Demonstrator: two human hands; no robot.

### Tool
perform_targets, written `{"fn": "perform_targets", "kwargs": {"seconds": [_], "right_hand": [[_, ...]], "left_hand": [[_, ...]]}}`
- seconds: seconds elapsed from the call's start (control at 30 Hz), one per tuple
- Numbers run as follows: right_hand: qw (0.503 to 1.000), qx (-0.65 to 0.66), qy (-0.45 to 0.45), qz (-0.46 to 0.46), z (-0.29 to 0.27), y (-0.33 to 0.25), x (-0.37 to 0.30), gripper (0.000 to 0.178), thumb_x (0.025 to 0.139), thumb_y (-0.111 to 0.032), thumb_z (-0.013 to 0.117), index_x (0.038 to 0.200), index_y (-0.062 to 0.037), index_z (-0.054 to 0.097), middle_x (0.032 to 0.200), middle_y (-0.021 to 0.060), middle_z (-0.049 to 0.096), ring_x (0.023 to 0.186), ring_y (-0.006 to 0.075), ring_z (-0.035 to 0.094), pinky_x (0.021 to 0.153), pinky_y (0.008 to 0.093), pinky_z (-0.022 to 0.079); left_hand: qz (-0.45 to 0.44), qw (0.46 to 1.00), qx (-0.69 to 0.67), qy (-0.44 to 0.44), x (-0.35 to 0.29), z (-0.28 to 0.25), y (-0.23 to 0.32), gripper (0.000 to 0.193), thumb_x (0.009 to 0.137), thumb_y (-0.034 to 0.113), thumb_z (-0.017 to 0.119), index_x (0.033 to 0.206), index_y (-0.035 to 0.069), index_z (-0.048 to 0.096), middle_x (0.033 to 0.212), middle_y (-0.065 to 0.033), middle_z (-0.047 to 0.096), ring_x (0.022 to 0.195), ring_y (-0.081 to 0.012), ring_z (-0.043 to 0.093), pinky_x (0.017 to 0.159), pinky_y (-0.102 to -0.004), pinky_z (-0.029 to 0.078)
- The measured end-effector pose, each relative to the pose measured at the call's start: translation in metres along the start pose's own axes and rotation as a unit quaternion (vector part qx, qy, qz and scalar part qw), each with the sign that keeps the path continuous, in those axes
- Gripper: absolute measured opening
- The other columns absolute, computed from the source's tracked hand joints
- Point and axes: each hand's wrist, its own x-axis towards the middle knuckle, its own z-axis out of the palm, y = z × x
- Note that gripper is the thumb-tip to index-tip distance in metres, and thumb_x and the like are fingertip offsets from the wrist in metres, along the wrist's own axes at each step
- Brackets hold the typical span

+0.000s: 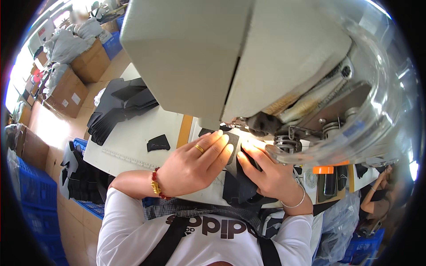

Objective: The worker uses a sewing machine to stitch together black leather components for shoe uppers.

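Observation:
Beneath the head of a large pale sewing machine point(191, 62), both my hands press on dark sheet pieces. My left hand point(188, 168) lies with its fingers stretched out, their tips on the edge of a grey textured piece point(232, 144). Beside it, my right hand point(271, 175) has its fingers apart and laid over a black piece point(242, 181), which hangs toward me at the table edge. Bright lamp light falls at my fingertips. The machine head hides the needle. A small black cut piece point(158, 142) rests on the table to the left of my left hand.
Stacked black cut pieces point(120, 106) cover the table's far left corner. More black pieces point(80, 173) sit in a blue crate left of the table. A clear curved shield point(377, 93) juts out at the right. Cardboard boxes point(66, 91) stand on the floor; another person point(377, 197) sits at right.

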Motion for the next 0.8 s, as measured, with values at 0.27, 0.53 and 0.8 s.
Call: {"fn": "perform_targets", "kwargs": {"seconds": [0.27, 0.53, 0.8], "right_hand": [[0.998, -0.043, -0.007, -0.055, -0.0022, 0.0006, -0.0015, 0.048, 0.063, -0.02, 0.066, 0.107, -0.0008, 0.075, 0.112, 0.0162, 0.071, 0.1, 0.0328, 0.071, 0.088, 0.0435, 0.057], [0.999, 0.025, -0.021, -0.001, -0.0023, -0.004, -0.0007, 0.05, 0.062, -0.02, 0.065, 0.106, 0.0018, 0.075, 0.112, 0.0189, 0.07, 0.101, 0.0353, 0.07, 0.086, 0.0438, 0.057], [1.0, 0.019, -0.015, 0.016, -0.0002, -0.0035, -0.0046, 0.05, 0.062, -0.019, 0.067, 0.106, 0.0006, 0.075, 0.113, 0.018, 0.071, 0.1, 0.034, 0.071, 0.086, 0.0434, 0.057]], "left_hand": [[0.002, 0.999, 0.03, 0.026, -0.005, 0.0073, -0.0004, 0.035, 0.079, 0.008, 0.07, 0.111, -0.007, 0.067, 0.113, -0.017, 0.067, 0.112, -0.0319, 0.067, 0.097, -0.0406, 0.06], [-0.005, 0.999, 0.029, 0.022, -0.0044, 0.0092, -0.0026, 0.036, 0.079, 0.007, 0.069, 0.112, -0.006, 0.068, 0.114, -0.0172, 0.067, 0.113, -0.0317, 0.068, 0.095, -0.0401, 0.06], [0.0, 0.999, 0.035, 0.028, -0.0027, 0.0087, -0.0034, 0.039, 0.078, 0.007, 0.07, 0.115, -0.004, 0.071, 0.114, -0.0183, 0.069, 0.112, -0.0323, 0.071, 0.083, -0.0377, 0.063]]}}
